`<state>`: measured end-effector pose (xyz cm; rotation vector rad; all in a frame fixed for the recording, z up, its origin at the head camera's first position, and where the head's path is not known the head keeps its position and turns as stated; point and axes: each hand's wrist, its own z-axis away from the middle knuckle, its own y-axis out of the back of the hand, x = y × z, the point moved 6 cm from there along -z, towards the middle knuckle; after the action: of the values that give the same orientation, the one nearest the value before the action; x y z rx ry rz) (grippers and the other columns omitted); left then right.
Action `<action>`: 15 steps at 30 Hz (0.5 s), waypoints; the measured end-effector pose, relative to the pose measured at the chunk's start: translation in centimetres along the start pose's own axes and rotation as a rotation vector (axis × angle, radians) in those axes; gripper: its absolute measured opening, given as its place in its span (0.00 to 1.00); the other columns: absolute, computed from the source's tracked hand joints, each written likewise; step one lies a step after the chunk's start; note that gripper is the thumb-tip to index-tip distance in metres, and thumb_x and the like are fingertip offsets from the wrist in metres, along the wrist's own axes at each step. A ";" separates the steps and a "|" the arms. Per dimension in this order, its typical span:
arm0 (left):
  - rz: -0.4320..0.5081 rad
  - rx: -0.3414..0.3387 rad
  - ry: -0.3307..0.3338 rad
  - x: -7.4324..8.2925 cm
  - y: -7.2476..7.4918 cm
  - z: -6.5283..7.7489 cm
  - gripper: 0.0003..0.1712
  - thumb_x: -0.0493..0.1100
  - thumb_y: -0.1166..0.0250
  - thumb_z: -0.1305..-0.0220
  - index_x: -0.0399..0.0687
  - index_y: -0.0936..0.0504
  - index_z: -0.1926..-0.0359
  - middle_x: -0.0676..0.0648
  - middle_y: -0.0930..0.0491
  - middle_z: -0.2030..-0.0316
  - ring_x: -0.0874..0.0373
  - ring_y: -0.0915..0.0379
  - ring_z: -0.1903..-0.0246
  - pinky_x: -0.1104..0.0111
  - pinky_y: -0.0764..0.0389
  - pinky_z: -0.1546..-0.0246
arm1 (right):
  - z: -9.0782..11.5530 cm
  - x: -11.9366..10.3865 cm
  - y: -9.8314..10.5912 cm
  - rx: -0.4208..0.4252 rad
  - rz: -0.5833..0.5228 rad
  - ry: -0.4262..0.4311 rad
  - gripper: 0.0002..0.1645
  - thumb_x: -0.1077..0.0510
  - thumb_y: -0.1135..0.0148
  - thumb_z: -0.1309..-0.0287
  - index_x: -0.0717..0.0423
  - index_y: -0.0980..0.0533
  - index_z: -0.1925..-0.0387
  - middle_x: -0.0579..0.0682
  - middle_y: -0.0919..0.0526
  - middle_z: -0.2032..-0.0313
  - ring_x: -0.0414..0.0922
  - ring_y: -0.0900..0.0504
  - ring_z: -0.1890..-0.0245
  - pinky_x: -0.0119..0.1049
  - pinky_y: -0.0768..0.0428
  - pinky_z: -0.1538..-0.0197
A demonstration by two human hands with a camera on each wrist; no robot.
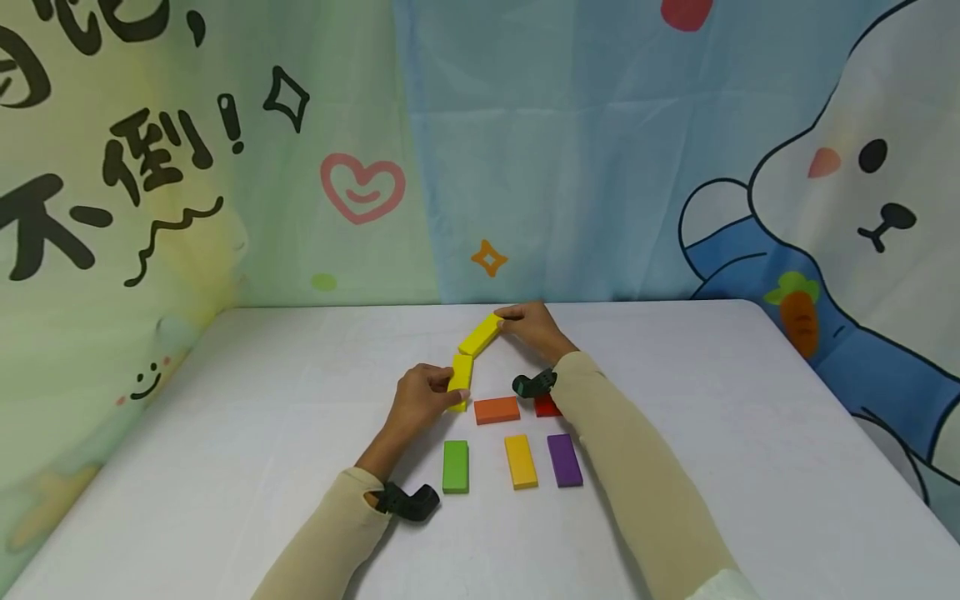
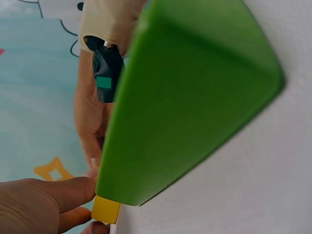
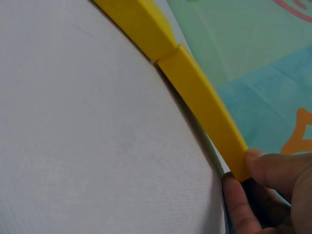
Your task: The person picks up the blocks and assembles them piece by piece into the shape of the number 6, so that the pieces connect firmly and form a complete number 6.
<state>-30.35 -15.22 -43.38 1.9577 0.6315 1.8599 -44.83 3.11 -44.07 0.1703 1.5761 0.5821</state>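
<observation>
Two yellow blocks meet at an angle on the white table. My left hand point(image 1: 423, 396) grips the nearer yellow block point(image 1: 461, 379), thumb at its near end and fingers along its left side. Farther back, my right hand point(image 1: 536, 327) pinches the far end of the other yellow block point(image 1: 481, 334). In the right wrist view the right thumb and fingers point(image 3: 280, 173) hold that yellow block point(image 3: 204, 109), whose other end touches its neighbour. A green block point(image 2: 185, 107) fills much of the left wrist view, hiding most of the yellow one point(image 2: 106, 209) behind it.
Right of the left hand lie an orange block point(image 1: 497, 410) and a red block point(image 1: 547, 405), partly covered by the right wrist's camera. Nearer are green point(image 1: 455, 467), amber point(image 1: 521, 462) and purple point(image 1: 565, 460) blocks. A printed curtain point(image 1: 570, 167) hangs behind the table point(image 1: 225, 433).
</observation>
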 end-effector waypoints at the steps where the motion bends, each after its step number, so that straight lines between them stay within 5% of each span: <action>1: 0.001 0.000 -0.002 0.0 0.0 0.0 0.27 0.38 0.26 0.46 0.32 0.20 0.45 0.40 0.23 0.56 0.52 0.23 0.58 0.66 0.18 0.59 | 0.0 0.0 0.0 -0.001 0.005 -0.002 0.19 0.62 0.41 0.35 0.60 0.22 0.43 0.56 0.22 0.42 0.51 0.28 0.40 0.41 0.27 0.41; 15: -0.056 0.006 0.022 0.5 -0.1 0.2 0.27 0.38 0.26 0.46 0.31 0.20 0.46 0.41 0.22 0.58 0.53 0.25 0.61 0.69 0.19 0.66 | 0.3 -0.5 -0.1 -0.002 0.004 -0.005 0.19 0.63 0.42 0.34 0.61 0.22 0.43 0.56 0.22 0.43 0.51 0.28 0.40 0.41 0.27 0.41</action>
<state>-30.15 -14.92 -43.04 1.9066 0.6919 1.8501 -44.51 2.85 -43.70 0.1736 1.5703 0.5854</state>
